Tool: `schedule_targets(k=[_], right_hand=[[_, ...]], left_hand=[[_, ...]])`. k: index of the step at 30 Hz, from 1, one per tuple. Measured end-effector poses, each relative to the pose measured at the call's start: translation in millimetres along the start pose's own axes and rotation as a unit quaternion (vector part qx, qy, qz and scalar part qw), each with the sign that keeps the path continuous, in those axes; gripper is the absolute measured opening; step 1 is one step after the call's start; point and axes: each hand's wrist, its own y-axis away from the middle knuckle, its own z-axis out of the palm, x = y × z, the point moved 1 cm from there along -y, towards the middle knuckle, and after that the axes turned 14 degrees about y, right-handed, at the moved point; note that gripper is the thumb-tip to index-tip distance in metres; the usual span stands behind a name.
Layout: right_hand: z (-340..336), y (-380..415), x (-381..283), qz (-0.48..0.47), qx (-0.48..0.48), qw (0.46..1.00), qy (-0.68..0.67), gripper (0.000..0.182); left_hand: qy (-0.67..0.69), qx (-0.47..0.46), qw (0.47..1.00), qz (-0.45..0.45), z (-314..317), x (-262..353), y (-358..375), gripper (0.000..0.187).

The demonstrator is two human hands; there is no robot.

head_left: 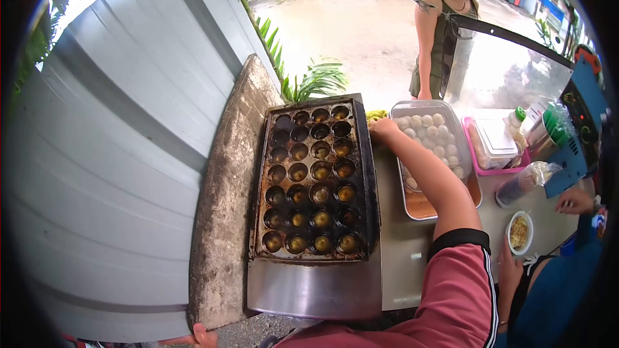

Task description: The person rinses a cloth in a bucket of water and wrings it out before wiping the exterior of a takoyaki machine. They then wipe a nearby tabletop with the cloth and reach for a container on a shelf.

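My right hand (385, 130) reaches past the far end of the griddle, beside a yellow-green bundle (376, 116) that may be bananas or a cloth. Its fingers look curled, and what they hold is hidden. My left hand (205, 336) shows only in part at the bottom edge, by the lower end of a worn board (219, 238); most of its fingers are out of sight. Between my arms sits a dark griddle (309, 183) with rows of round hollows, several with shiny oil in them. Under my right forearm, a clear container of pale eggs (429, 135) rests in a metal tray (422, 214).
A grey corrugated metal sheet (122, 154) rises on the left. At right stand a pink basket (509, 169) and a plastic-wrapped jar (525, 183). Another person's hand (510, 267) holds a bowl of food (518, 232). A person (445, 38) stands beyond the counter.
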Motion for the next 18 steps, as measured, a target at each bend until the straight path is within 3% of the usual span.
schedule_targets(k=[4, 8, 13, 18], right_hand=[[6.8, 25.4, -19.0, 0.008, 0.04, 0.999, 0.026, 0.024], [25.6, 49.5, -36.2, 0.005, 0.143, 0.988, 0.052, 0.027], [-6.4, 95.1, -63.2, -0.015, 0.062, 0.998, 0.025, 0.027], [-36.9, 145.6, -85.7, -0.041, 0.01, 0.999, 0.007, 0.025]], left_hand=[[0.022, -0.004, 1.0, -0.002, -10.8, -3.3, 0.7, 0.029], [0.045, 0.01, 0.999, -0.016, -23.7, -9.1, 4.7, 0.024], [0.052, 0.006, 0.998, -0.025, -8.5, -10.4, -0.1, 0.037], [0.008, -0.021, 0.999, 0.025, 31.8, -4.2, -8.6, 0.058]])
